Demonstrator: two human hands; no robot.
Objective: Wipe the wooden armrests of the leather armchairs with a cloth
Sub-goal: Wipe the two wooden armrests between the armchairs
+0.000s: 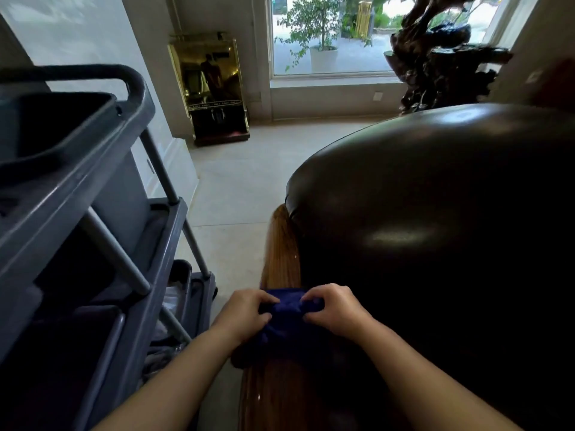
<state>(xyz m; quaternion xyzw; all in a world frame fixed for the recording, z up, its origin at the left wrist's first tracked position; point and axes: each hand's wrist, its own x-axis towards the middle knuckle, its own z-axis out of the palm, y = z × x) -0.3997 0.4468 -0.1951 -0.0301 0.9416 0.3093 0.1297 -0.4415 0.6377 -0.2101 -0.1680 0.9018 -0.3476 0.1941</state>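
A dark blue cloth [284, 325] lies bunched on the glossy brown wooden armrest [280, 253] of a dark leather armchair [435, 228]. My left hand [244, 312] grips the cloth's left side and my right hand [334, 307] pinches its right side. Both hands sit over the middle of the armrest. The wood runs from the bottom of the view up to a rounded tip beside the chair's padded leather arm.
A grey cleaning cart [93, 213] with shelves and bins stands close on the left. Pale tiled floor [236, 188] lies between cart and chair. A shiny gold stand [214, 88] is by the wall, a window [336, 35] and a dark carved sculpture [441, 63] behind.
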